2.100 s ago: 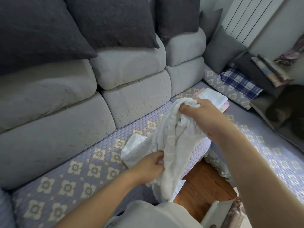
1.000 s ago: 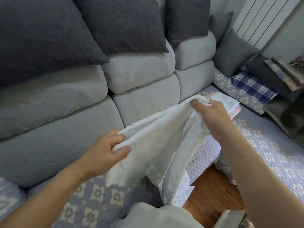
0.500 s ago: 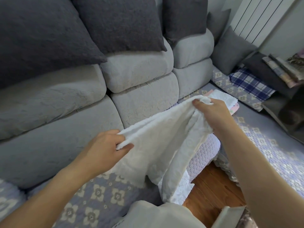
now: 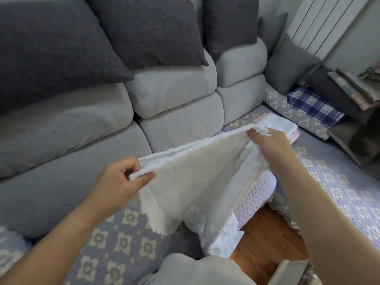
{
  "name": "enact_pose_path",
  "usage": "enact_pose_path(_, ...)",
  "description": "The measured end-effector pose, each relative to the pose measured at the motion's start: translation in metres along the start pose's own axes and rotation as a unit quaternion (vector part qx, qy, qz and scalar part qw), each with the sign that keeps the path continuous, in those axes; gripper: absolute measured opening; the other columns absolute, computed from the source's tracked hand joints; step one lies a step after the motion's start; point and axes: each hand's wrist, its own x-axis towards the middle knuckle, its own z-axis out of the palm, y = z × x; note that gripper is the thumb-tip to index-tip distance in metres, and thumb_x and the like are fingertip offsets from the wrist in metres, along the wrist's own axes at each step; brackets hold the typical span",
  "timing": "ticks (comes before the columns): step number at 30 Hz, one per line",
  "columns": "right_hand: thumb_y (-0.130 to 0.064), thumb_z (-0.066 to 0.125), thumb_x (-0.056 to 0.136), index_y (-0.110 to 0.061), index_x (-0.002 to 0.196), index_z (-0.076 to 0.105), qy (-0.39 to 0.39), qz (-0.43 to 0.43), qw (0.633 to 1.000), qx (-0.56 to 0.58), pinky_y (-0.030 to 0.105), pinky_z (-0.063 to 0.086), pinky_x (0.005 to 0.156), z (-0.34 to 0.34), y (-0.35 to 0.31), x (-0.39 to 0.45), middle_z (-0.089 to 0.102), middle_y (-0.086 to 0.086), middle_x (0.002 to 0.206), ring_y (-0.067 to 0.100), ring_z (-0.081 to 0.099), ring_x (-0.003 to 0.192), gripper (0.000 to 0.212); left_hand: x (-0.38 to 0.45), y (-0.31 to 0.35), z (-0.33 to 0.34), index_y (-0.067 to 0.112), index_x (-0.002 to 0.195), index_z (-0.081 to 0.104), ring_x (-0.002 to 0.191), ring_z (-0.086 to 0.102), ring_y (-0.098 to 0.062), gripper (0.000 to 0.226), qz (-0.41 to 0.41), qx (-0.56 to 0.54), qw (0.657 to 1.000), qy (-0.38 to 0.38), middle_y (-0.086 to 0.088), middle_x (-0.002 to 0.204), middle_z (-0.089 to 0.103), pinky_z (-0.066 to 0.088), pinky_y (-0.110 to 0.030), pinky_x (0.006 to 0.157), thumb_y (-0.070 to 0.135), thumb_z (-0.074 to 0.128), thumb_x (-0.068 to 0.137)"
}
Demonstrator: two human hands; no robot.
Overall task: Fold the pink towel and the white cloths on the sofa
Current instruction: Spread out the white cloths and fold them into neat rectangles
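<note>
Head view, white cloth (image 4: 197, 182) stretched mid-frame above the sofa (image 4: 61, 182), left hand (image 4: 119, 182) fingers pinching its left edge, right hand (image 4: 269, 145) fingers pinching its right edge, folded white cloths (image 4: 281, 125) at right.

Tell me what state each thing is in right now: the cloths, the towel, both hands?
white cloth: held up in the air, stretched between both hands, lower part hanging.
left hand: pinches one corner of the cloth.
right hand: grips the opposite corner.
folded cloth: lies flat on the sofa seat behind the right hand.
pink towel: only an edge shows under the folded cloth.
</note>
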Motion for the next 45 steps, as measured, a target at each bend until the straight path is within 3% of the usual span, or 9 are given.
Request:
enact_pose_path(6,-0.032,0.07,0.093,-0.024,0.086,0.068,-0.001,-0.01,0.999,-0.033,0.043,0.055,0.086,-0.002,0.006,0.001,0.074,0.01,0.094,0.028,0.069,0.088,0.011,0.002,0.011,-0.008,0.025,0.064,0.038,0.062,0.044,-0.006,0.041,0.235,0.194,0.941,-0.148,0.013,0.072,0.04,0.04,-0.025,0.057,0.042,0.062,0.092)
enact_pose_path(12,-0.034,0.07,0.093,-0.017,0.094,0.072,0.002,0.001,0.999,-0.035,0.041,0.055,0.08,-0.005,0.01,0.005,0.073,0.01,0.089,0.03,0.069,0.085,0.017,-0.015,0.025,0.005,0.018,0.066,0.035,0.067,0.046,-0.015,0.039,0.197,0.132,0.927,-0.291,0.005,0.076,0.044,0.042,-0.036,0.061,0.018,0.065,0.091)
enact_pose_path(16,-0.032,0.07,0.093,-0.02,0.095,0.071,0.0,-0.001,1.0,-0.013,0.036,0.052,0.074,-0.006,0.009,0.003,0.071,0.005,0.087,0.027,0.068,0.082,0.012,-0.02,0.009,0.028,0.026,0.072,0.042,0.065,0.043,-0.008,0.028,0.052,0.064,0.968,-0.238,0.003,0.075,0.047,0.042,-0.031,0.063,0.026,0.066,0.087)
enact_pose_path(23,-0.031,0.068,0.092,-0.012,0.094,0.069,-0.023,-0.014,0.999,0.02,0.028,0.052,0.064,0.002,0.004,-0.003,0.069,0.002,0.078,0.017,0.067,0.072,0.019,-0.072,-0.008,0.129,0.048,0.107,0.06,0.074,0.054,0.006,0.039,-0.178,-0.062,0.936,-0.297,0.022,0.095,0.059,0.045,-0.013,0.071,0.023,0.075,0.081)
enact_pose_path(28,-0.03,0.067,0.092,-0.015,0.09,0.071,-0.035,-0.009,0.999,0.032,0.032,0.054,0.069,0.002,0.005,-0.005,0.071,0.002,0.08,0.018,0.069,0.075,0.015,-0.08,-0.03,0.191,0.016,0.09,0.068,0.078,0.062,-0.012,0.035,-0.333,-0.171,0.899,-0.227,-0.003,0.089,0.068,0.057,-0.031,0.077,0.032,0.085,0.065)
enact_pose_path(32,-0.027,0.066,0.093,-0.024,0.08,0.067,-0.043,-0.02,0.999,0.022,0.035,0.054,0.074,0.001,0.004,-0.009,0.07,-0.003,0.077,0.02,0.068,0.079,0.013,-0.077,-0.049,0.197,0.004,0.089,0.062,0.065,0.061,-0.023,0.023,-0.445,-0.267,0.85,-0.09,-0.014,0.087,0.065,0.05,-0.031,0.053,0.017,0.078,0.082)
enact_pose_path(36,-0.023,0.065,0.095,-0.01,0.082,0.067,-0.145,-0.052,0.988,-0.016,0.04,0.053,0.077,-0.003,0.003,-0.024,0.068,0.006,0.079,0.023,0.065,0.079,0.018,-0.063,-0.069,0.187,0.018,0.065,0.055,0.066,0.05,-0.015,0.036,-0.183,0.077,0.977,-0.072,0.005,0.071,0.051,0.04,-0.032,0.059,0.034,0.064,0.096)
enact_pose_path(40,-0.015,0.062,0.097,-0.024,0.06,0.064,-0.186,-0.101,0.976,-0.048,0.019,0.048,0.055,-0.004,-0.005,-0.041,0.061,-0.007,0.057,0.007,0.06,0.057,0.038,-0.048,-0.071,0.184,0.022,0.087,0.066,0.091,0.054,-0.022,0.004,0.072,0.236,0.965,-0.086,0.005,0.1,0.057,0.046,-0.027,0.07,0.022,0.068,0.09)
enact_pose_path(45,-0.015,0.063,0.097,-0.013,0.07,0.065,-0.219,-0.11,0.969,-0.024,0.022,0.05,0.055,-0.008,-0.016,-0.047,0.066,0.004,0.066,0.014,0.064,0.062,0.028,-0.057,-0.049,0.199,0.016,0.081,0.065,0.057,0.063,-0.021,0.01,0.175,0.242,0.941,-0.162,-0.001,0.07,0.065,0.045,-0.027,0.046,0.018,0.057,0.085)
